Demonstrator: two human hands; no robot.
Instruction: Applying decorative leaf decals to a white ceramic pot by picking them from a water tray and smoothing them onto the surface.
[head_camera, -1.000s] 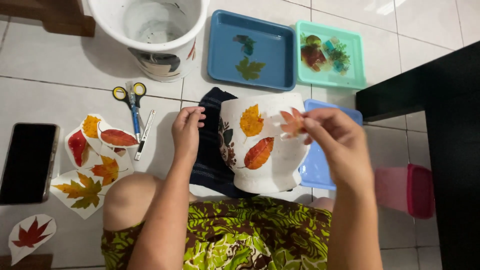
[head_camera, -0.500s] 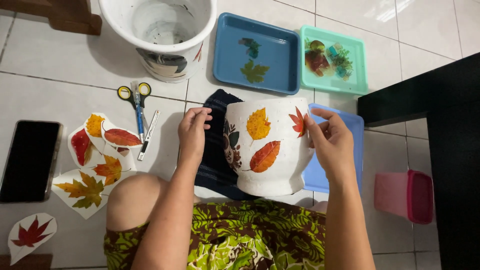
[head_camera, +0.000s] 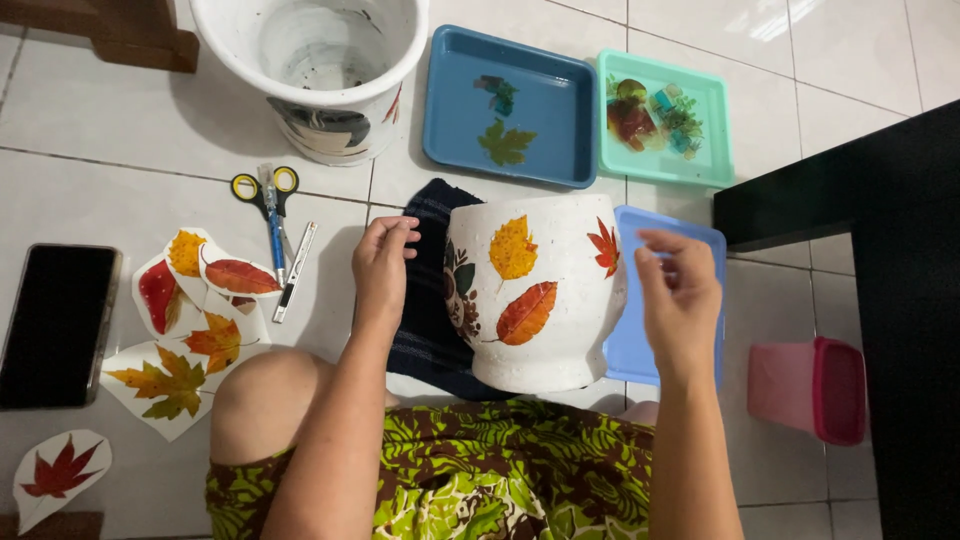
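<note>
A white pot (head_camera: 555, 320) lies on its side on a dark striped cloth (head_camera: 430, 330) in front of me, with yellow, orange and red leaf pictures stuck on it. My left hand (head_camera: 382, 268) hovers just left of the pot's rim, fingers loosely curled, holding nothing I can see. My right hand (head_camera: 680, 295) is a little right of the pot, fingers apart, not touching it. The small red leaf (head_camera: 605, 247) sits on the pot near that hand.
Cut-out leaf stickers (head_camera: 190, 320) lie on the tiles at left beside a dark phone (head_camera: 55, 325), scissors (head_camera: 265, 200) and a craft knife (head_camera: 295, 270). Behind stand a second white pot (head_camera: 320, 60), a blue tray (head_camera: 510, 105) and a teal tray (head_camera: 665, 115). A pink cup (head_camera: 810, 390) and black furniture (head_camera: 890, 300) are right.
My right hand brought the small red leaf to the pot, pressed it on, and has now drawn back to the right. The left hand stayed beside the rim.
</note>
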